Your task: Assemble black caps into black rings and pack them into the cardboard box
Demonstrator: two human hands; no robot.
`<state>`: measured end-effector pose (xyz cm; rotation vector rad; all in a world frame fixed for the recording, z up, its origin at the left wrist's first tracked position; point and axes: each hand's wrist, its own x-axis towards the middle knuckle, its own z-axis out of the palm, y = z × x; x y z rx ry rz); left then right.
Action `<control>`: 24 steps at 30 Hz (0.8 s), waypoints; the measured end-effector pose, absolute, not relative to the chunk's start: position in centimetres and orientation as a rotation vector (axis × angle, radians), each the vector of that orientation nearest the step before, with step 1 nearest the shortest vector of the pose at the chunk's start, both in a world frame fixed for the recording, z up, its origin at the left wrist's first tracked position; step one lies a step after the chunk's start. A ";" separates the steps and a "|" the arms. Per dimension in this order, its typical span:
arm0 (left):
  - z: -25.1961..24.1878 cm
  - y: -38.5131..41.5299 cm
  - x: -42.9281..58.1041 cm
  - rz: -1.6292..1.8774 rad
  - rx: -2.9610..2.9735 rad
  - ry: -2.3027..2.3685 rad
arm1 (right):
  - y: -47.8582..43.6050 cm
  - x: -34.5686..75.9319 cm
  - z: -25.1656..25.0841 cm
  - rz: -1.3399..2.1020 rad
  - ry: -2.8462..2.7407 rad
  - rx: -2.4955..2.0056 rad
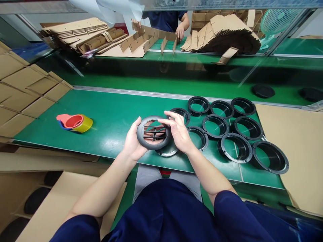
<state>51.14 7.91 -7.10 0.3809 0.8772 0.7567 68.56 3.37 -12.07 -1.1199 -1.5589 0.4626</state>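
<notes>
While the left hand (pixel 132 143) clasps a grey-rimmed round vent piece (pixel 154 132) at its left side in the head view, its thumb lies along the rim and its other fingers pass behind, largely hidden, with skin showing between the dark slats; the right hand (pixel 179 133) is loosely spread, its fingers nearly straight and their tips at the rim's upper right, though its thumb is hard to make out; the piece is held up over the near edge of the green table (pixel 113 104), in front of the person's body.

Black rings (pixel 234 148) stand to the right on the table; a few are partly covered by the right hand, its wrist and the piece; a cardboard sheet (pixel 295 148) beside them is cut off by the frame; red, blue and yellow cups (pixel 85 124) lie nested at left, the blue one mostly hidden.

Beyond, a co-worker's hand (pixel 180 32) is near cardboard dividers (pixel 166 43); that person's head is out of frame; a green fan (pixel 277 22) is cropped at the top.
</notes>
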 end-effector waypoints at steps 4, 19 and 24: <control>-7.3 8.3 50.8 0.823 0.377 0.861 | 3.6 68.0 -13.0 0.283 -1.789 -1.132; -7.4 8.2 50.7 0.885 0.384 0.835 | 3.9 68.7 -13.0 0.318 -1.608 -1.185; -7.4 7.9 50.7 0.886 0.382 0.839 | 4.1 68.7 -13.3 0.336 -1.702 -1.225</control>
